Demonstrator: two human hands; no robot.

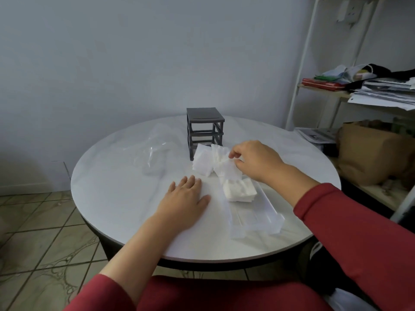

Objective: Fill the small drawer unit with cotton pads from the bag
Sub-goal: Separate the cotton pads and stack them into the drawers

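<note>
A dark grey drawer frame (204, 129) stands empty of drawers at the back of the round white table (125, 198). In front of it lie white cotton pads (203, 162) in a loose pile. My right hand (253, 160) pinches some pads (224, 163) from that pile. A clear drawer (253, 212) lies on the table near me with a stack of pads (239, 189) in its far end. My left hand (184, 198) rests flat on the table left of the drawer. A crumpled clear plastic bag (155, 153) lies left of the frame.
A white shelf rack (301, 86) stands to the right, with papers, cloths and a brown paper bag (368, 151) on it. Tiled floor (45, 232) lies left of the table. The wall is close behind the table.
</note>
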